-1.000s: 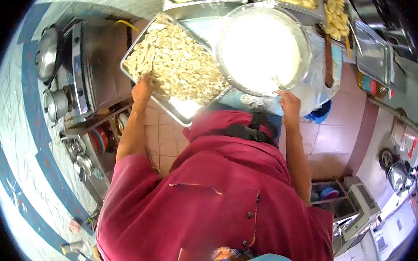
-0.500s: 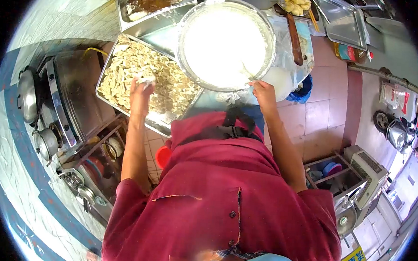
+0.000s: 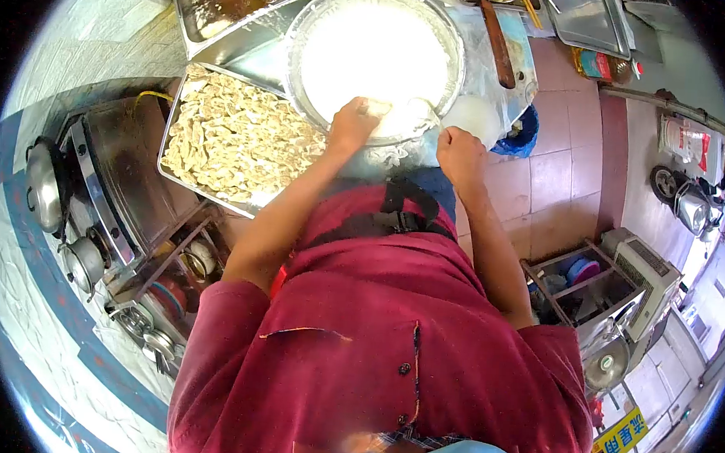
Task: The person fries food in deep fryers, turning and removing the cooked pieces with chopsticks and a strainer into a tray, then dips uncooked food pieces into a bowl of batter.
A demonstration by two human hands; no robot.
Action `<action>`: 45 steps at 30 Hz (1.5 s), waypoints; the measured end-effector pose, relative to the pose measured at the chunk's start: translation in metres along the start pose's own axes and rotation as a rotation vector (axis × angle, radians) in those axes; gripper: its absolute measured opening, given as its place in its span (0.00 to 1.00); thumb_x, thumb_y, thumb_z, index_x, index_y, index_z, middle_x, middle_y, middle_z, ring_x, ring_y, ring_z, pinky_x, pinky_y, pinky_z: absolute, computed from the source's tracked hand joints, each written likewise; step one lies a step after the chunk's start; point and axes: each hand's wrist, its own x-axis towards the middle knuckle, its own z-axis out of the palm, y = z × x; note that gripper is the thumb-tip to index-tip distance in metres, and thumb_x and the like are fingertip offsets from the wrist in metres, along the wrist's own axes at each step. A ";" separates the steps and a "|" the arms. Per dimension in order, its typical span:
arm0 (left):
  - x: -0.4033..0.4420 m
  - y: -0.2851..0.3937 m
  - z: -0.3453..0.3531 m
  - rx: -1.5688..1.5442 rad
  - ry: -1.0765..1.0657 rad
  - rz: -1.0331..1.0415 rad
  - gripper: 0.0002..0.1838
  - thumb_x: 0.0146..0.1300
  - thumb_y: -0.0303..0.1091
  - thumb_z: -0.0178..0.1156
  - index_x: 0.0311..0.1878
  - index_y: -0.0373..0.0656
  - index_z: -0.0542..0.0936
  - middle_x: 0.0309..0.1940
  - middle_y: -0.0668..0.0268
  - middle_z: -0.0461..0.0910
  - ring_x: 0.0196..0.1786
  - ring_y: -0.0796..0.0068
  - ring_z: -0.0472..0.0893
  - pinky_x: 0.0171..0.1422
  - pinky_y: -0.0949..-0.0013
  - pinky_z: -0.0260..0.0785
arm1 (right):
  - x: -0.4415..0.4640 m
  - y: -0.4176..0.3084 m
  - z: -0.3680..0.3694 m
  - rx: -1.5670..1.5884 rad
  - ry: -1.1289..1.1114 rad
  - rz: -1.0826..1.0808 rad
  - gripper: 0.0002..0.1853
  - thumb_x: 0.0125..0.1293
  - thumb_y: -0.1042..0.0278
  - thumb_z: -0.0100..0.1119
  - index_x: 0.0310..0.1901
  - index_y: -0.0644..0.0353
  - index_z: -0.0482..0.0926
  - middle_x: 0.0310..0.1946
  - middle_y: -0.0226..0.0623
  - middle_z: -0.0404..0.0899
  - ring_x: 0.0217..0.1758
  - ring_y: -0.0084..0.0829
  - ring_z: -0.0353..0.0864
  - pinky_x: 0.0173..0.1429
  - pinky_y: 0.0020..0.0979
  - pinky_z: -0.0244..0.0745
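Observation:
A large clear-rimmed bowl (image 3: pixel 292 75) holds a white, overexposed mixture (image 3: pixel 371 55). Over the bowl's near edge, my left hand (image 3: pixel 353 130) is closed around a pale piece of food (image 3: pixel 377 107), partly hidden by the fingers. My right hand (image 3: pixel 462 156), at the near right rim, pinches the handle of a utensil whose white-coated end (image 3: pixel 418 115) rests in the bowl; its exact kind is unclear. Left of the bowl lies a metal tray (image 3: pixel 167 146) filled with pale, strip-like food pieces (image 3: pixel 236 134).
A deep metal pan (image 3: pixel 224 47) with brown liquid stands at the back left. Right of the bowl are a wooden handle (image 3: pixel 498 49), plastic film and a blue-lined bin (image 3: pixel 521 136). A metal cooking station with pots (image 3: pixel 47 173) is at left.
My left hand has moved right from the food tray to the bowl, with a pale piece at its fingers. My right hand stays by the rim; the white-coated utensil end now shows more.

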 end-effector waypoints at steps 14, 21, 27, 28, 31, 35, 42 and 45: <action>-0.008 0.036 0.001 0.381 -0.004 -0.063 0.23 0.55 0.41 0.66 0.54 0.46 0.77 0.37 0.53 0.85 0.40 0.52 0.85 0.45 0.53 0.76 | 0.003 -0.024 -0.002 -0.101 -0.069 0.013 0.16 0.66 0.59 0.51 0.27 0.59 0.82 0.27 0.50 0.83 0.34 0.52 0.84 0.42 0.46 0.79; 0.029 -0.049 0.020 -0.334 -0.070 -0.431 0.15 0.62 0.43 0.64 0.39 0.40 0.78 0.22 0.69 0.74 0.20 0.73 0.69 0.27 0.67 0.66 | 0.001 -0.016 -0.003 0.217 -0.087 -0.157 0.14 0.66 0.59 0.51 0.30 0.59 0.81 0.27 0.50 0.82 0.33 0.56 0.81 0.40 0.48 0.77; 0.018 0.012 -0.009 -0.874 -0.062 -0.931 0.11 0.67 0.41 0.59 0.33 0.44 0.75 0.13 0.70 0.63 0.11 0.76 0.61 0.14 0.71 0.51 | 0.006 -0.034 -0.011 0.093 -0.019 -0.045 0.15 0.67 0.60 0.49 0.28 0.58 0.81 0.27 0.52 0.82 0.31 0.54 0.82 0.40 0.50 0.76; 0.018 0.008 -0.010 -0.890 -0.059 -0.943 0.11 0.67 0.41 0.59 0.34 0.44 0.75 0.13 0.70 0.64 0.11 0.76 0.61 0.14 0.71 0.51 | 0.009 -0.034 -0.012 0.001 -0.013 -0.011 0.15 0.67 0.59 0.49 0.28 0.58 0.81 0.26 0.52 0.81 0.31 0.54 0.82 0.40 0.51 0.76; 0.020 0.003 -0.008 -0.926 -0.061 -0.962 0.11 0.66 0.41 0.60 0.36 0.43 0.75 0.13 0.70 0.65 0.12 0.77 0.63 0.14 0.72 0.52 | 0.007 -0.019 0.002 -0.115 -0.110 -0.087 0.14 0.68 0.57 0.52 0.30 0.57 0.79 0.25 0.51 0.80 0.31 0.55 0.80 0.38 0.49 0.75; 0.021 -0.006 -0.009 -0.977 -0.058 -0.959 0.11 0.66 0.41 0.60 0.38 0.42 0.77 0.17 0.69 0.70 0.13 0.78 0.65 0.14 0.73 0.55 | -0.002 -0.021 0.000 0.127 -0.022 -0.223 0.13 0.68 0.59 0.50 0.30 0.55 0.80 0.24 0.51 0.80 0.29 0.54 0.81 0.36 0.51 0.75; 0.021 0.017 -0.015 -0.968 -0.072 -0.934 0.11 0.68 0.40 0.59 0.38 0.42 0.78 0.20 0.68 0.73 0.15 0.80 0.68 0.15 0.76 0.56 | 0.006 -0.036 -0.014 0.028 0.037 -0.113 0.12 0.68 0.61 0.51 0.34 0.57 0.81 0.25 0.49 0.81 0.31 0.55 0.81 0.38 0.47 0.76; 0.015 0.023 -0.022 -0.950 -0.128 -0.908 0.09 0.68 0.41 0.60 0.39 0.48 0.76 0.20 0.76 0.67 0.16 0.87 0.61 0.20 0.80 0.57 | 0.003 -0.035 -0.012 0.067 0.012 -0.054 0.12 0.66 0.62 0.51 0.31 0.58 0.81 0.25 0.52 0.81 0.32 0.56 0.81 0.39 0.49 0.76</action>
